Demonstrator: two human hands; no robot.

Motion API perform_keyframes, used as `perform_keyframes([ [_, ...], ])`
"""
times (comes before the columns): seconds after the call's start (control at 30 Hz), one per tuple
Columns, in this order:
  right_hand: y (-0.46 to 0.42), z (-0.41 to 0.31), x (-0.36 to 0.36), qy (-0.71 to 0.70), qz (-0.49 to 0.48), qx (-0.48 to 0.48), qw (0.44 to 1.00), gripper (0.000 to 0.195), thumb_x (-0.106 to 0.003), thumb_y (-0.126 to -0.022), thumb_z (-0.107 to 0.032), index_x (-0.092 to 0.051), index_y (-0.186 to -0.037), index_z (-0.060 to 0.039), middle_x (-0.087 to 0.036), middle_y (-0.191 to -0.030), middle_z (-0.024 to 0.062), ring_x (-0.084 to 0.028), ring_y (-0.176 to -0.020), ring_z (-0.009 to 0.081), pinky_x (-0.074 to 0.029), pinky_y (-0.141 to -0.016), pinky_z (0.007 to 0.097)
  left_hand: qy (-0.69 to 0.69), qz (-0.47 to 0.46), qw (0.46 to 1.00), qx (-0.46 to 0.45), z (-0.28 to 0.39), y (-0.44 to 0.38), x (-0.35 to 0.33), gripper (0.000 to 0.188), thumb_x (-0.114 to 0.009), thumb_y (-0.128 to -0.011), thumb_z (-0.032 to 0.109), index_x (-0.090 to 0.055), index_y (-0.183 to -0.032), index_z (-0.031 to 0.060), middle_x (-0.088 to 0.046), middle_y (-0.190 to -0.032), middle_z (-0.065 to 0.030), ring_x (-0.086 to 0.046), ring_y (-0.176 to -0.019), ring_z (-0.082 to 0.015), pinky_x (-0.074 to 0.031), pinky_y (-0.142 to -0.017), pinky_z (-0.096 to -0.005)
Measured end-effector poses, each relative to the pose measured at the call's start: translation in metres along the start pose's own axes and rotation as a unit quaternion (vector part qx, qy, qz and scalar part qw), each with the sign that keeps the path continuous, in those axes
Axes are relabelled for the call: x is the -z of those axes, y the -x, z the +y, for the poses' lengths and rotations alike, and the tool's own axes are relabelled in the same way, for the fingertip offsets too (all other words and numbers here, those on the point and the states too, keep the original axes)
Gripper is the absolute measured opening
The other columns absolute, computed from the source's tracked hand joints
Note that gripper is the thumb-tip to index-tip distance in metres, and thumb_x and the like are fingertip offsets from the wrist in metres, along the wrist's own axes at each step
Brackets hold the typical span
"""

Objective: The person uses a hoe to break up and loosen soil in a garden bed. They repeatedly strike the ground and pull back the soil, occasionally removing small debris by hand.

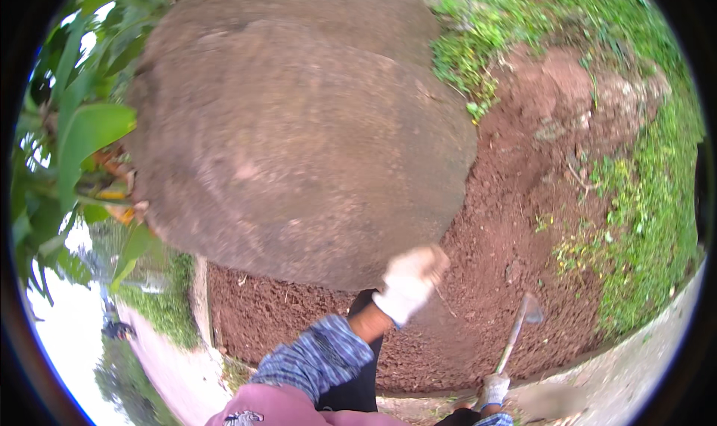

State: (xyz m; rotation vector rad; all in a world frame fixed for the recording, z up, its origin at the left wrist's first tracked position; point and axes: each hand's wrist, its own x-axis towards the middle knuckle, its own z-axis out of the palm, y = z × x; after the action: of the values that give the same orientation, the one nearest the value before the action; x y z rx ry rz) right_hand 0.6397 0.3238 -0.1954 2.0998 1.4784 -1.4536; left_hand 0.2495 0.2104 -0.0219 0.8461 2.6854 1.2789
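Observation:
A large brown boulder (302, 146) fills the upper middle of the view. My left hand (411, 280), in a white work glove dirty at the fingers, is at the boulder's lower right edge; it is blurred, and whether it touches the rock cannot be told. At the bottom right, my right hand (495, 389), also gloved, is closed around the wooden handle of a hoe (511, 336). The hoe's metal blade points away from me, over loose reddish soil (476, 325).
Green leafy plants (95, 129) crowd the boulder's left side. A low concrete edging (633, 353) borders the soil at the lower right. Grass and weeds (633, 224) grow on the right, beside a reddish rocky mound (588, 101). A pale path (168, 364) runs at lower left.

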Motion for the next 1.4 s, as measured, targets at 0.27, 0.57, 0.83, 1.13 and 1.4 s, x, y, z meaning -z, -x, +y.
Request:
perform_keyframes([
  [0.27,0.031,-0.013,0.030,-0.027,-0.129,0.052,0.990,0.012,-0.049,-0.075,-0.004,-0.045,-0.066,-0.0085,-0.043,-0.046,0.0058,-0.044,-0.034,0.0210,-0.035,-0.031,0.0334,-0.579,0.061,0.812,0.046,-0.030,-0.094,0.222,0.071,-0.061,-0.079,0.037,-0.035,-0.137,0.0071,-0.028,-0.144,-0.0177,-0.025,-0.132,-0.0422,-0.018,-0.107,-0.0572],
  [0.57,0.063,-0.097,0.021,-0.155,-0.131,-0.060,0.977,0.008,-0.047,-0.074,-0.015,-0.044,-0.068,-0.0108,-0.038,-0.047,0.0038,-0.038,-0.037,0.0176,-0.029,-0.033,0.0343,-0.569,0.019,0.820,0.054,-0.046,-0.098,0.239,0.073,-0.058,-0.081,0.041,-0.032,-0.138,0.0034,-0.026,-0.145,-0.0192,-0.023,-0.134,-0.0419,-0.017,-0.108,-0.0563],
  [0.83,0.069,-0.131,0.002,-0.029,-0.216,0.018,0.976,0.016,-0.054,-0.081,-0.017,-0.053,-0.073,-0.0034,-0.041,-0.054,0.0022,-0.040,-0.042,0.0169,-0.031,-0.036,0.0315,-0.509,0.021,0.861,0.012,-0.048,-0.107,0.232,0.071,-0.057,-0.082,0.041,-0.036,-0.135,-0.0013,-0.032,-0.143,-0.0190,-0.028,-0.133,-0.0387,-0.022,-0.108,-0.0479],
  [1.13,0.037,-0.138,-0.048,0.139,-0.305,-0.058,0.940,0.024,-0.051,-0.085,-0.029,-0.054,-0.084,-0.0050,-0.048,-0.057,0.0046,-0.044,-0.044,0.0179,-0.035,-0.036,0.0329,-0.550,0.086,0.831,-0.016,-0.064,-0.099,0.224,0.066,-0.051,-0.085,0.039,-0.038,-0.134,-0.0026,-0.033,-0.142,-0.0187,-0.029,-0.133,-0.0366,-0.019,-0.110,-0.0432],
  [1.4,0.044,-0.145,-0.042,0.164,-0.344,0.064,0.922,0.024,-0.056,-0.086,-0.024,-0.054,-0.070,-0.0065,-0.045,-0.054,0.0031,-0.042,-0.044,0.0177,-0.035,-0.038,0.0333,-0.562,0.075,0.823,-0.013,-0.066,-0.104,0.222,0.063,-0.044,-0.090,0.040,-0.037,-0.135,-0.0038,-0.031,-0.144,-0.0200,-0.027,-0.134,-0.0355,-0.020,-0.111,-0.0415],
])
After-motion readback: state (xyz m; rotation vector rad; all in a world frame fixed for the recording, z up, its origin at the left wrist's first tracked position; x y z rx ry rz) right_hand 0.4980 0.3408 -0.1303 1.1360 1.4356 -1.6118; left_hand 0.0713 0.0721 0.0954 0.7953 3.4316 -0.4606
